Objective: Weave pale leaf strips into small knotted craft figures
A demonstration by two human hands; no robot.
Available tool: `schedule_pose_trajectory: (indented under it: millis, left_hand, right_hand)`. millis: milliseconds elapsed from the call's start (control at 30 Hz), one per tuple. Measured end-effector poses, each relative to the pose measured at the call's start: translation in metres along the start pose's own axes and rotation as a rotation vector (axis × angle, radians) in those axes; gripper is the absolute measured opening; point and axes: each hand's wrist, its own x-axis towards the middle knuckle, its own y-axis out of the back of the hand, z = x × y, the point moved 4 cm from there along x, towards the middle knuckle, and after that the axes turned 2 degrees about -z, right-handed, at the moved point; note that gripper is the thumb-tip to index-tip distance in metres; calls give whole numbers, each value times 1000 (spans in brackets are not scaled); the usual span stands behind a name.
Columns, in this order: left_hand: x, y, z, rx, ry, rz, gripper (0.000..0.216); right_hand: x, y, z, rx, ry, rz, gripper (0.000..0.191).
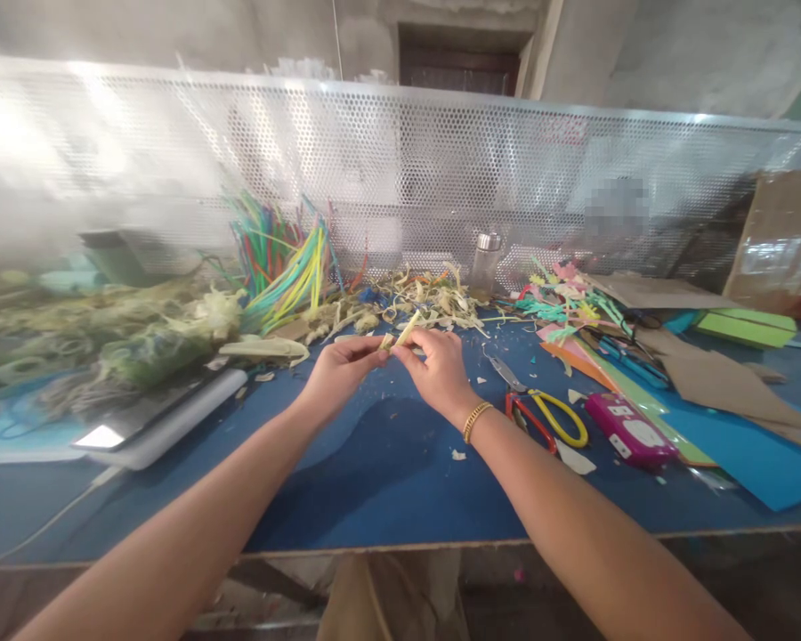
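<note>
Above the middle of the blue table, my left hand and my right hand meet fingertip to fingertip. A thin pale yellow strip is pinched by my right thumb and fingers, its far end pointing up and away. The left fingers close on a short pale yellow piece right beside it. Whether the two are one length cannot be made out. Just beyond the hands lies a heap of pale curled scraps. To the right of my braceleted wrist are scissors with red and yellow handles.
A bundle of coloured stems stands at the back left, near pale fibrous material and a flat device with a cable. On the right are a purple case, coloured paper sheets and cardboard. A glass bottle stands by the perforated screen.
</note>
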Motion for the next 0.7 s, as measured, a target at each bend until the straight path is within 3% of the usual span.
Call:
schedule_pose_trajectory:
  millis: [267, 533, 700]
  left_hand:
    - [4, 7, -8, -180, 99, 73, 21]
    - [5, 8, -11, -198, 127, 96, 25]
    - [3, 7, -10, -328, 187, 119, 26]
  right_hand:
    - [-4, 13, -16, -217, 198, 91, 13]
    - [-2, 17, -10, -246, 143, 146, 22]
    - [-2, 15, -7, -249, 155, 135, 18]
